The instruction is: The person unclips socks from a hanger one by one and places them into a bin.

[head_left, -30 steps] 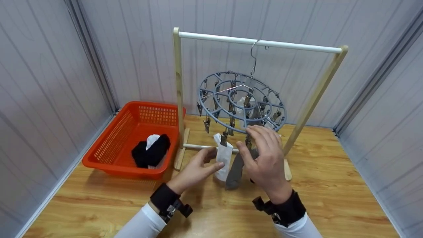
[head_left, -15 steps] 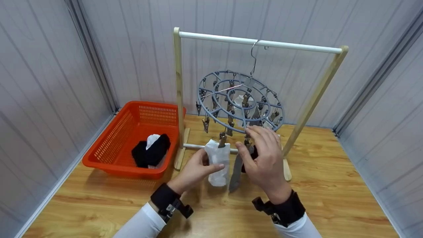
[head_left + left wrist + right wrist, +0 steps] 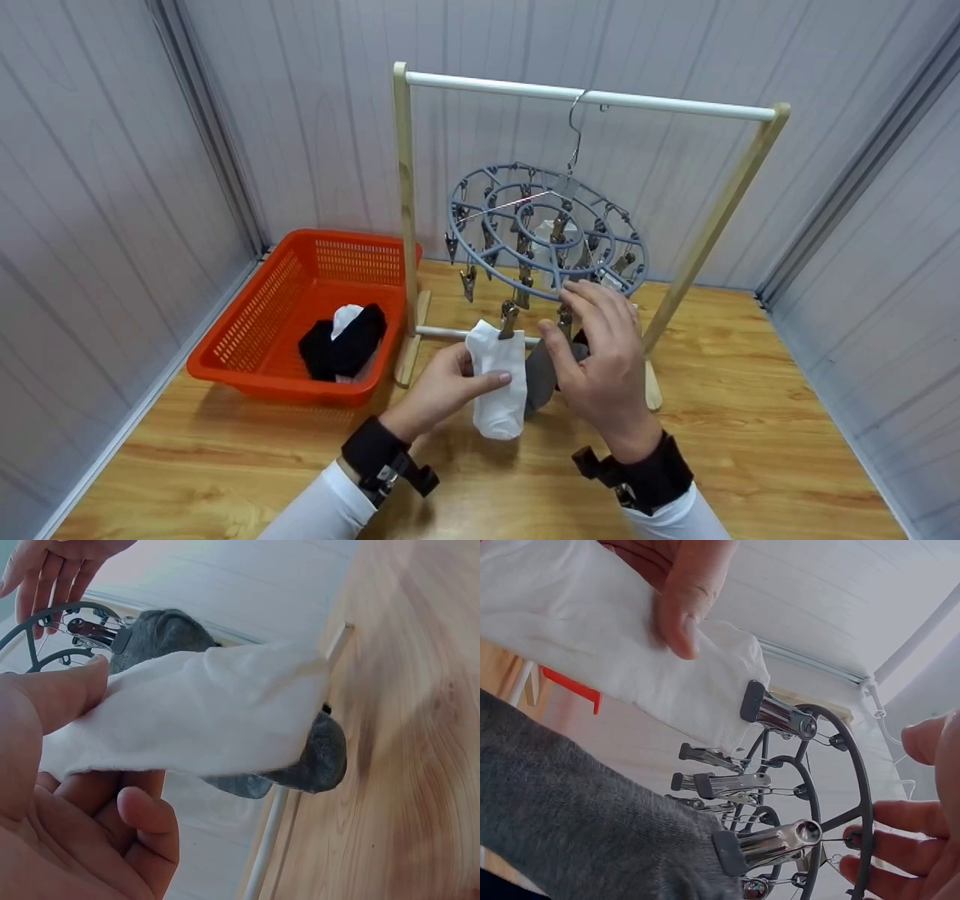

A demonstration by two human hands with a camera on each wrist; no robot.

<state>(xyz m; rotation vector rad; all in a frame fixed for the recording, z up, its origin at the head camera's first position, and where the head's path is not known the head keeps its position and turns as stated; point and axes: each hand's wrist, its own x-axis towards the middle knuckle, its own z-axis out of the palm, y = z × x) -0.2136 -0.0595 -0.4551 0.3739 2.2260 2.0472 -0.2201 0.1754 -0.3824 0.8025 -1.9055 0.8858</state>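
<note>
Left hand (image 3: 450,386) pinched white sock (image 3: 501,409) between thumb and fingers; sock hung from metal clip (image 3: 508,319) at near rim of round hanger (image 3: 865,802). Right hand (image 3: 604,356) spread, thumb apart from fingers, fingertips at hanger rim, holding nothing. Gray sock (image 3: 592,802) hung clipped beside white one. Hanger hooked over white rod (image 3: 487,86) of wooden stand (image 3: 407,202). Orange basket (image 3: 255,379) with black and white fabric (image 3: 360,341) stood on bench (image 3: 750,435).

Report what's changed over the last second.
The white sock has turned, showing broader in the head view, its bottom lower there. The left hand pinches it; whether it already did is unclear. The gray sock behind shifted too, its bottom showing higher. Unchanged: right hand by the ring, basket, rack.
</note>
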